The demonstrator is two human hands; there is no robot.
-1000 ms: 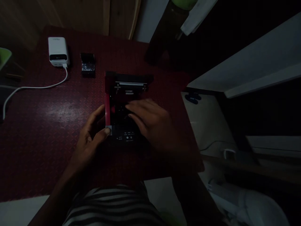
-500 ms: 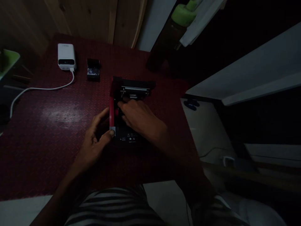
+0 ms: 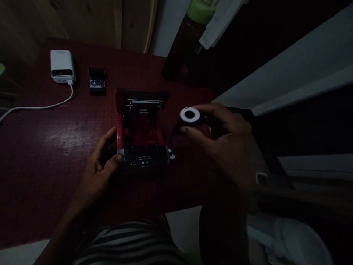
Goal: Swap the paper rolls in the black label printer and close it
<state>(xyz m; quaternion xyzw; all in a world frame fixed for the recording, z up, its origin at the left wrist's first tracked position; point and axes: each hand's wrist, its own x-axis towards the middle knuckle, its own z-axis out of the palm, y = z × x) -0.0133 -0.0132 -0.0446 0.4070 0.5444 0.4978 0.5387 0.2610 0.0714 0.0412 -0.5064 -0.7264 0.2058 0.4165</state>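
Note:
A small black and red printer [image 3: 142, 132] sits on the dark red table [image 3: 55, 147] with its lid open, showing a red empty bay. My left hand [image 3: 103, 162] grips the printer's left front corner, thumb on its edge. My right hand [image 3: 223, 140] is to the right of the printer, above the table, fingers closed round a small white paper roll [image 3: 189, 115] with a dark core.
A white power bank [image 3: 61, 65] with a white cable [image 3: 41, 106] lies at the table's far left, a small dark box [image 3: 97, 81] beside it. A dark bottle with a green cap [image 3: 190, 33] stands behind. A pale shelf edge [image 3: 289, 88] is on the right.
My right hand has come out of the printer's bay and moved right, now holding the white roll. The bay is uncovered. My left hand has stayed on the printer.

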